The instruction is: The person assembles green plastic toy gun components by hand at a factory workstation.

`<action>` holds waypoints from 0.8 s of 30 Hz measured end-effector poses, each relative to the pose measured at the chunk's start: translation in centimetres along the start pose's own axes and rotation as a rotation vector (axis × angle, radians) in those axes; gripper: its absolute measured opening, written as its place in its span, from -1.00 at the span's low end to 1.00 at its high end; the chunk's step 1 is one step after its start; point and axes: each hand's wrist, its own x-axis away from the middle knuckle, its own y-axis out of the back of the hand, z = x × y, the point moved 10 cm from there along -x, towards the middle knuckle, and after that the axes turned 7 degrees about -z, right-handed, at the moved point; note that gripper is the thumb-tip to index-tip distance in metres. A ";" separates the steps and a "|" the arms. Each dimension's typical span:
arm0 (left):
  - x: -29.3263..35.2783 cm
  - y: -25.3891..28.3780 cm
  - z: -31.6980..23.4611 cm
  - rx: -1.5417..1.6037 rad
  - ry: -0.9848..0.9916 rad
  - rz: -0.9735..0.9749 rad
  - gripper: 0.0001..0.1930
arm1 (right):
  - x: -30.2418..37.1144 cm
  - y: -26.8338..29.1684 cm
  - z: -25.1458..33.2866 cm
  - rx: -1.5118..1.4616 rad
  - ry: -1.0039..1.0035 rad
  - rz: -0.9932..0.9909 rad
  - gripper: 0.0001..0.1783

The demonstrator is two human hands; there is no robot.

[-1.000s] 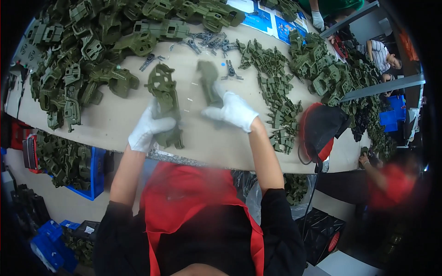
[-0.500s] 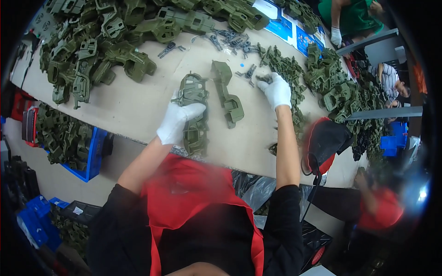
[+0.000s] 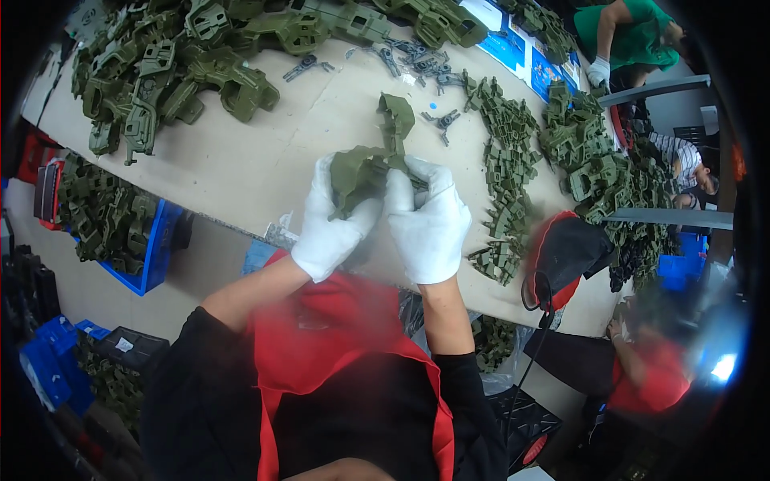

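Both of my white-gloved hands are together above the table. My left hand is closed around an olive-green moulded plastic shell, now tilted on its side. At the shell's right edge, the fingers of my right hand pinch a small dark plastic part. Fingers cover most of that part, and I cannot tell whether it sits in the shell. Just beyond my hands lies a longer green plastic piece, its near end hidden behind the right hand. A grey forked part lies to its right.
Green shells heap at the far left, beside grey forked parts. Small green parts run down the right, near a black-and-red cap-like item. A filled blue crate stands left below. Co-workers are at right.
My right hand has come in from the small-parts pile to the shell, carrying a small part. The left hand has raised and turned the shell.
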 end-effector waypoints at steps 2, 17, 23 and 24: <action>0.6 0.1 -0.7 -0.105 -0.117 -0.063 -0.48 | 0.7 0.1 1.4 0.051 0.074 -0.053 -0.80; 1.3 -1.0 -3.7 -0.339 -0.191 0.066 -0.44 | 1.0 -0.8 -3.5 -0.364 -0.404 0.081 -0.82; 0.5 -1.3 -3.4 -0.390 -0.301 0.064 -0.42 | 1.3 1.3 0.2 -0.128 0.008 -0.150 -0.83; 0.8 -1.4 -3.7 -0.385 -0.302 0.081 -0.42 | 1.4 1.3 0.5 -0.118 0.032 -0.151 -0.83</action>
